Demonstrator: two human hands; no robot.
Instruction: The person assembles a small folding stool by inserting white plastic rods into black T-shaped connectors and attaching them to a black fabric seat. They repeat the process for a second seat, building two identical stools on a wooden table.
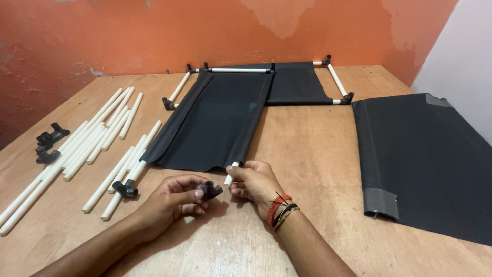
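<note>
On the wooden surface, near its front edge, two bare hands are working close together. The left hand is pinching a small black connector between thumb and fingers, holding it just above the wood. The right hand is grasping the end of a white rod that is sticking out of the sleeve of a black fabric panel; its fingertips are closing round the rod tip, and red, black and tan bands are circling its wrist. The connector and the rod end are sitting just beside each other, nearly touching, with the connector's opening facing the rod; whether they are already meeting is hard to tell.

The panel is lying flat and stretching away toward the orange wall, where another white rod is running across its far edge with black corner pieces at the ends. Behind it, a second, smaller panel is lying framed by rods on the right side. A third, larger black sheet is lying well apart at the right, partly over the edge of the wood.

At the left, loose white rods are lying in rough rows, one of them carrying a black fitting on its near end. Farther left, spare connectors are lying in a small cluster beside the rods.
</note>
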